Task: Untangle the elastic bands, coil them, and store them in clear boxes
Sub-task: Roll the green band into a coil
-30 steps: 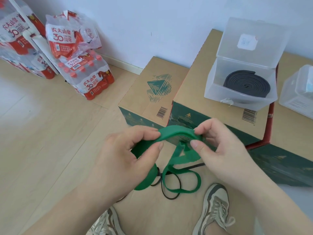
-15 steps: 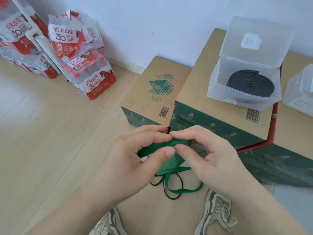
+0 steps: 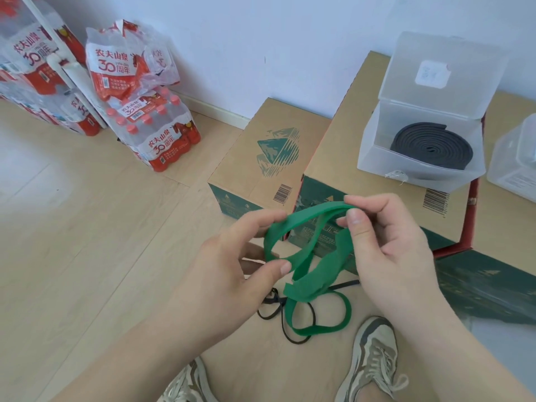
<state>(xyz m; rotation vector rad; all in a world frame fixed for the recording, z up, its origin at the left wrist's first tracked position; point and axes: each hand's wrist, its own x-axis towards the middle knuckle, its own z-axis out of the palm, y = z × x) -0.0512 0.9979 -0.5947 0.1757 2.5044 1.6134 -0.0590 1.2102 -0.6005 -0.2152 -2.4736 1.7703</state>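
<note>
Your left hand and right hand are bare, the thumbnails cut short, and your forearms are uncovered down to the lower edge of the view. You wear chunky trainers. The right trainer is off-white mesh with grey-brown overlays, a dark curved stripe and white laces. The left trainer, half cut off, matches it.

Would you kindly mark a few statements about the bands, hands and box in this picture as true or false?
1. The left hand and right hand both hold the green band. True.
2. The open clear box is empty. False: a coiled black band lies inside it.
3. The green band is already coiled tight. False: it hangs in loose loops.
4. A thin black band lies on the floor under the hands. True.
</note>
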